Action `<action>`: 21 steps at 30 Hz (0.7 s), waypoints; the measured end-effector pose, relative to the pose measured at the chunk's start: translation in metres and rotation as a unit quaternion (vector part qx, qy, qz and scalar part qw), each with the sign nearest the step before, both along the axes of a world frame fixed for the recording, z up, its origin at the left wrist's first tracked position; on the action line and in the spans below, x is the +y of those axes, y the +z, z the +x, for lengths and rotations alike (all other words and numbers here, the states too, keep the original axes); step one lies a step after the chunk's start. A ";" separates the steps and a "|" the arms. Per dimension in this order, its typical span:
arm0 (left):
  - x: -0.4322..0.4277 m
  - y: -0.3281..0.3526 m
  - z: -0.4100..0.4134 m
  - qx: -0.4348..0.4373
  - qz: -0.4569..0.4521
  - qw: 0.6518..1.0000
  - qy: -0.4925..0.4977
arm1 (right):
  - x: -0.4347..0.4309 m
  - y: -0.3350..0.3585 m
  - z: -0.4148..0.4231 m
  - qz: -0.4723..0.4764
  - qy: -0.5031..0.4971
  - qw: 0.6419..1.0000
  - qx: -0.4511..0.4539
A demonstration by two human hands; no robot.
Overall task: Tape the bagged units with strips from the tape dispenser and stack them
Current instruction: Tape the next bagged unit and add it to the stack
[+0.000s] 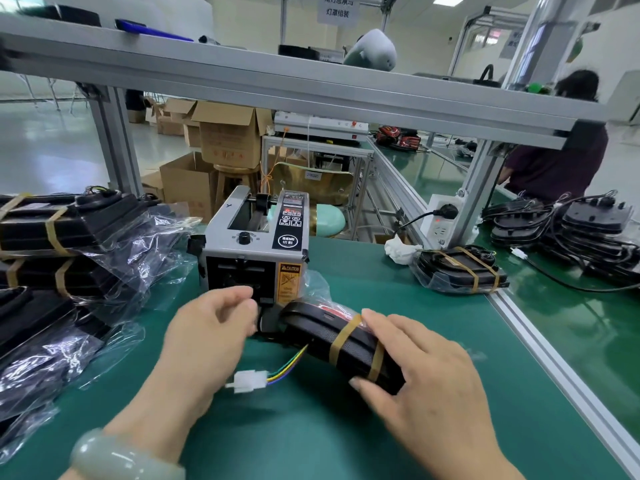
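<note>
Just beyond the curled fingertips of my left hand (207,323) sits the tape dispenser (254,244), boxy grey metal; blur hides whether I pinch a strip. I'd pull it straight and taut. My right hand (422,368) clamps the bagged unit (332,337) between thumb and fingers: black, pebbled, crinkly film, tan-banded.

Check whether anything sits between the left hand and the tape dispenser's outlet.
Nothing visible. The left hand is at the outlet of the tape dispenser; the bagged unit lies to its right, held by the right hand.
</note>
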State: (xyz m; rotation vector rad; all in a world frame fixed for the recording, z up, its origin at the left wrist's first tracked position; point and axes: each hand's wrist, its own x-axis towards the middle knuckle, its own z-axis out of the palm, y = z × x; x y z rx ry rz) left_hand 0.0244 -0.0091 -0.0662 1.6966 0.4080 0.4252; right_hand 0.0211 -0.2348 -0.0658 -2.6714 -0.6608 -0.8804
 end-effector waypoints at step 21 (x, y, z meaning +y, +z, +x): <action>0.016 0.011 0.040 0.077 -0.301 0.950 0.039 | 0.006 -0.003 -0.001 0.001 -0.032 0.999 -0.005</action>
